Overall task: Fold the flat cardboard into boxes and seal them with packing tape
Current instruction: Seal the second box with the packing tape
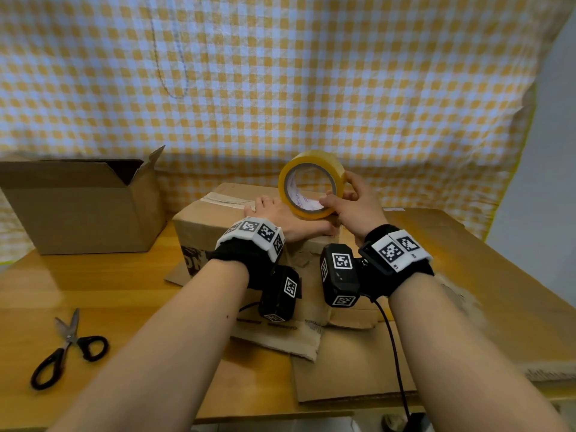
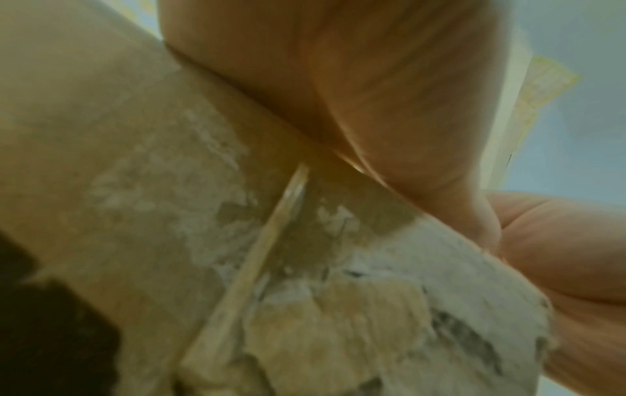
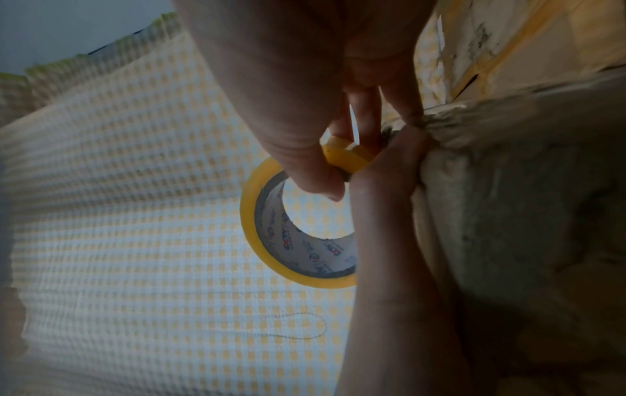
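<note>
A closed cardboard box (image 1: 202,222) stands mid-table with a strip of clear tape along its top seam. My left hand (image 1: 282,213) lies flat on the box top, fingers straight, thumb along the near edge. My right hand (image 1: 349,199) grips a yellow roll of packing tape (image 1: 293,173) upright at the box's right end, thumb inside the core and fingers over the rim. The right wrist view shows the tape roll (image 3: 249,222) pinched by my right hand (image 3: 305,160) beside the box (image 3: 525,203). In the blurred left wrist view, my left hand (image 2: 389,88) presses on the box (image 2: 135,160).
An open cardboard box (image 1: 84,213) stands at the back left of the wooden table (image 1: 124,294). Black-handled scissors (image 1: 67,347) lie near the front left. Flat cardboard sheets (image 1: 352,372) lie under and in front of the closed box. A checked cloth (image 1: 280,88) hangs behind.
</note>
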